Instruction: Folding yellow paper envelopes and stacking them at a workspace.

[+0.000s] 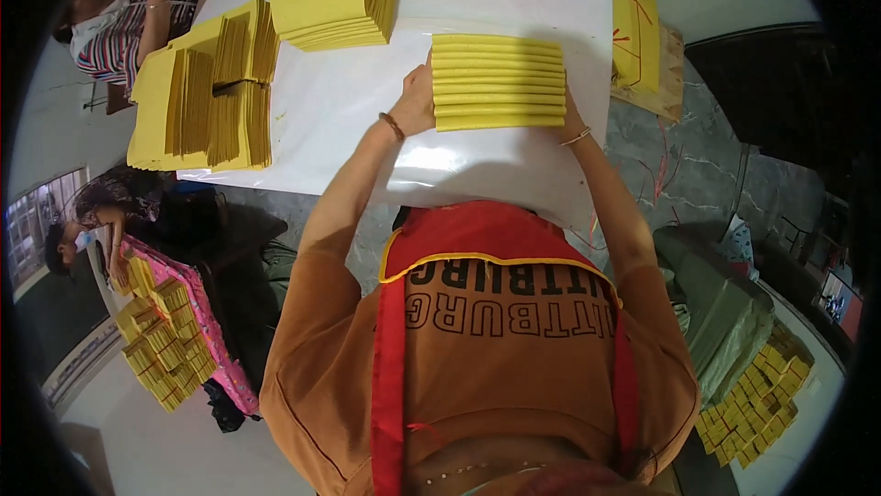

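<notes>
A neat block of folded yellow paper [499, 83], its several thick folded edges facing me, is between my two hands over the white tabletop [344, 111]. My left hand [418, 97] presses against its left side with the fingers curled behind it. At the opposite side my right hand [571, 117] grips the block; most of its fingers are hidden by the paper. I cannot tell whether the block rests on the table or is lifted slightly.
Stacks of yellow paper [332, 0] line the table's far edge, with upright bundles [206, 97] at the left. Tied yellow packs [635, 37] lie beyond the right edge. Two other people are at the left, one near a pink-covered surface [197, 294] holding yellow bundles. More bundles [757, 400] lie lower right.
</notes>
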Tool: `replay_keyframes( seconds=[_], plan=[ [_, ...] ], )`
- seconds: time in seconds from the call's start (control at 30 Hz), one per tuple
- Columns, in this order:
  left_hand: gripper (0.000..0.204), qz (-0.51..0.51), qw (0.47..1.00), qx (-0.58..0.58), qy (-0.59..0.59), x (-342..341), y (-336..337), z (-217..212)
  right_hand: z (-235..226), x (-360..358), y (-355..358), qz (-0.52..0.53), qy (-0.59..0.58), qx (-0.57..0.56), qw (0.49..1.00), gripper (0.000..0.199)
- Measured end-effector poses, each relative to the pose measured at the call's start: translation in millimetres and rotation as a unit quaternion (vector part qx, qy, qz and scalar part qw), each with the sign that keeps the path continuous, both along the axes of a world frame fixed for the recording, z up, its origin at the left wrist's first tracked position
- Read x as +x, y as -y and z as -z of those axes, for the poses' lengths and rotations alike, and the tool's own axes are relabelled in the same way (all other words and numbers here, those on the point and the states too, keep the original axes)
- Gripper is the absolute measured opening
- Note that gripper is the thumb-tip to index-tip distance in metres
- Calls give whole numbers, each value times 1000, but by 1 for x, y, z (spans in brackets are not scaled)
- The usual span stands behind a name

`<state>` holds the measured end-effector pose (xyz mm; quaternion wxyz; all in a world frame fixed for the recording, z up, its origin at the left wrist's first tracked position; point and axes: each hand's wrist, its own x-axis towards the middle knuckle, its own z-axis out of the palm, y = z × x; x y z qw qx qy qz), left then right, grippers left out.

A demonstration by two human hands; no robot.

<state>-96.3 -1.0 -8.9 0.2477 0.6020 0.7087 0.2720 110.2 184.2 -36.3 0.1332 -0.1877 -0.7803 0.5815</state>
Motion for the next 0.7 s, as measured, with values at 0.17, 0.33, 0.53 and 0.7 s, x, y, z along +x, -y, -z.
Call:
replay_keyframes(
  seconds=[0.17, 0.33, 0.53, 0.7],
  plan=[
    [114, 7, 944, 16, 330, -30, 19, -21, 17, 0, -1, 32, -59, 137, 988, 53],
    [101, -67, 973, 51, 217, -47, -5, -48, 8, 0, 1, 7, -65, 60, 996, 56],
    [71, -52, 985, 52, 153, -41, -41, -66, 27, 1, -5, 10, -45, 147, 988, 60],
    [54, -33, 978, -23, 203, -52, -51, -74, 20, 0, -6, 1, -43, 212, 976, 63]
  ],
)
